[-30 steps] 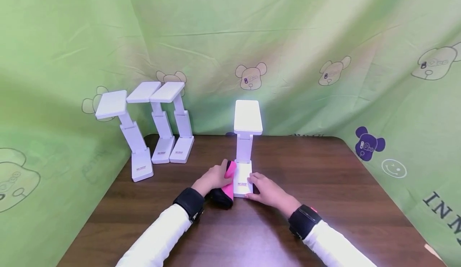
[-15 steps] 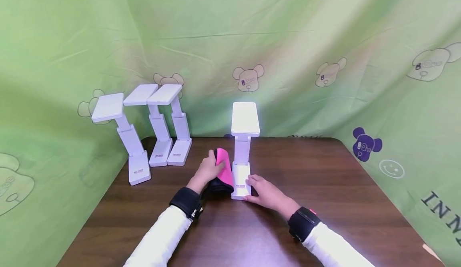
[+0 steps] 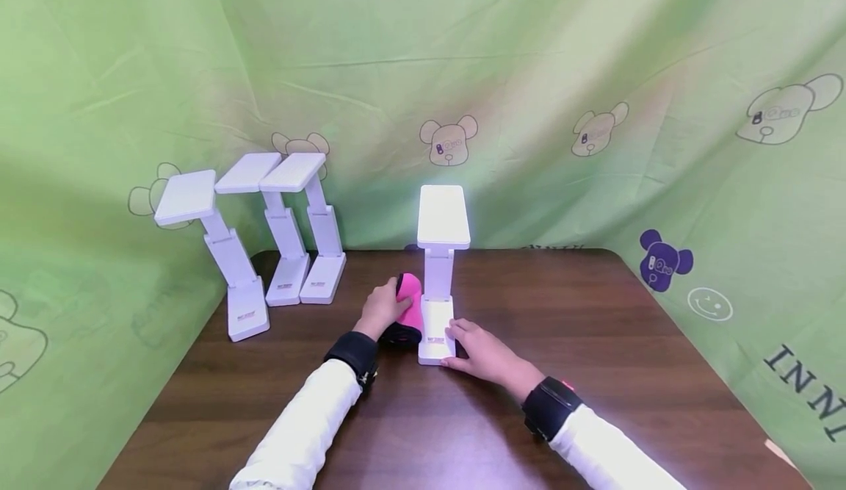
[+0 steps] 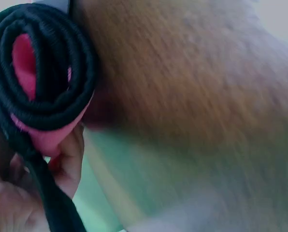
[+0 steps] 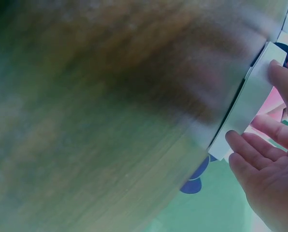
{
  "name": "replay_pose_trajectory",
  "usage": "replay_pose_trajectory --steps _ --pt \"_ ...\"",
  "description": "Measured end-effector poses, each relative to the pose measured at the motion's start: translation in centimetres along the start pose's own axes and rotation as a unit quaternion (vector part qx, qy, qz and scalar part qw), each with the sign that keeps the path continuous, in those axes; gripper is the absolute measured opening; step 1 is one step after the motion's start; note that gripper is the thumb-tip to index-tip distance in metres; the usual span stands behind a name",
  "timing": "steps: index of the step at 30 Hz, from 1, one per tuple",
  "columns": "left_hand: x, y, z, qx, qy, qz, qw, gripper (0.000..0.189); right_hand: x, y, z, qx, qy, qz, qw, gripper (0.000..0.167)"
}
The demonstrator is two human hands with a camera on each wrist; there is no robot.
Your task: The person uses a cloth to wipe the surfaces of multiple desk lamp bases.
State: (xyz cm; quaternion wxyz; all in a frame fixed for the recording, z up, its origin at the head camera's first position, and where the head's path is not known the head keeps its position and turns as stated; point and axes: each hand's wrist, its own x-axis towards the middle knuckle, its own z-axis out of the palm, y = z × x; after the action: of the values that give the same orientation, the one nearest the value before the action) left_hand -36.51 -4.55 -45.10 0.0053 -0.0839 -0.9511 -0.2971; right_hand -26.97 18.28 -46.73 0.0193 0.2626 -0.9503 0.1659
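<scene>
A white folding desk lamp (image 3: 438,314) stands upright in the middle of the table, its flat head (image 3: 443,215) glowing. My left hand (image 3: 381,309) grips a pink cloth (image 3: 410,303) with black edging against the left side of the lamp's base. The left wrist view shows the black edge (image 4: 75,92) coiled in a roll, with fingers (image 4: 69,164) curled beneath it. On the opposite side, my right hand (image 3: 487,354) touches the base, thumb near its front corner and loosely extended fingers along the right edge. In the right wrist view the palm (image 5: 279,188) faces the camera.
Three more white desk lamps of the same shape, a front one (image 3: 247,310) and two behind (image 3: 288,277), stand at the table's left. The dark wooden table (image 3: 568,314) backs onto a green curtain (image 3: 529,49) with bear prints.
My left hand and the cloth have slid along the lamp's base, away from its front edge. My right hand stays at the base. The head view has shifted slightly.
</scene>
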Motion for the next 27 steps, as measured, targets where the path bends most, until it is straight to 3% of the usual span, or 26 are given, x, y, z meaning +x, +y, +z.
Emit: replay_pose_trajectory --steps 8,12,15,18,20,22,24,27 --pt "-1.1 -0.3 -1.8 -0.021 -0.104 0.057 0.9927 0.062 0.0 0.2 -0.3 0.006 -0.004 0.012 0.9999 0.07" --pt "-2.3 -0.4 -2.6 -0.026 -0.153 0.08 0.9846 0.058 0.0 0.4 -0.4 0.0 0.004 0.002 1.0 0.069" --pt "-3.3 -0.6 -3.3 -0.056 -0.193 0.084 0.976 0.056 0.0 0.5 -0.4 -0.004 0.004 0.0 1.0 0.069" --pt "-3.9 -1.0 -4.3 -0.09 -0.213 0.086 0.9692 0.059 0.0 0.5 -0.3 -0.002 0.003 0.002 1.0 0.069" --pt "-4.2 -1.4 -4.8 -0.118 -0.202 0.081 0.9689 0.06 -0.1 0.4 -0.2 0.0 0.001 0.003 1.0 0.069" --pt "-4.2 -1.6 -5.1 -0.149 -0.161 0.064 0.9735 0.063 -0.1 0.2 -0.1 0.001 0.0 0.001 1.0 0.069" --pt "-3.9 -1.7 -5.0 -0.181 -0.1 0.041 0.9775 0.064 -0.1 0.1 -0.1 0.002 0.001 -0.003 1.0 0.069" --pt "-3.1 -1.6 -4.2 -0.172 0.005 0.01 0.985 0.067 -0.1 -0.2 0.0 0.004 -0.001 -0.001 1.0 0.069"
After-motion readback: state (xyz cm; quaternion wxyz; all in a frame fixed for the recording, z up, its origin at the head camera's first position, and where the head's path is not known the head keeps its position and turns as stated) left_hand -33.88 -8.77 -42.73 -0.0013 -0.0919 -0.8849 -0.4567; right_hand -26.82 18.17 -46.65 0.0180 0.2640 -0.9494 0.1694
